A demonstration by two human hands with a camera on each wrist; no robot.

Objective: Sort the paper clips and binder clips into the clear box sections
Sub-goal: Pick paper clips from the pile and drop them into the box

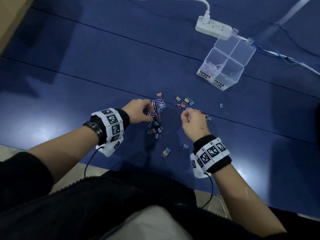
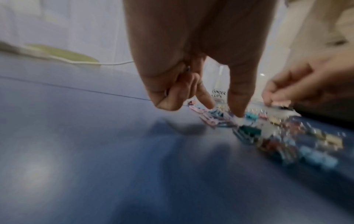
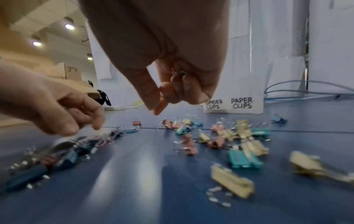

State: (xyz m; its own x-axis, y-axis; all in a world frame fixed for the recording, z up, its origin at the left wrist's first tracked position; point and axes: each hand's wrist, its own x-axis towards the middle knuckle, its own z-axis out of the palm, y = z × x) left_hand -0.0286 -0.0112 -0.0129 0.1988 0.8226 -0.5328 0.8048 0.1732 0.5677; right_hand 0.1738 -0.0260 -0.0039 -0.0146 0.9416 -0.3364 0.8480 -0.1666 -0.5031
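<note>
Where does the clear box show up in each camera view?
Head: clear box upper right, beside the power strip.
Left wrist: only its label shows, centre, between the fingers.
Right wrist: right of centre, behind the hand.
Shared landmark: the BINDER CLIPS label.

I see a glossy blue counter [image 1: 103, 70], a clear smooth plastic box [image 1: 226, 63], and binder clips [image 3: 243, 159] with shiny wire handles.
</note>
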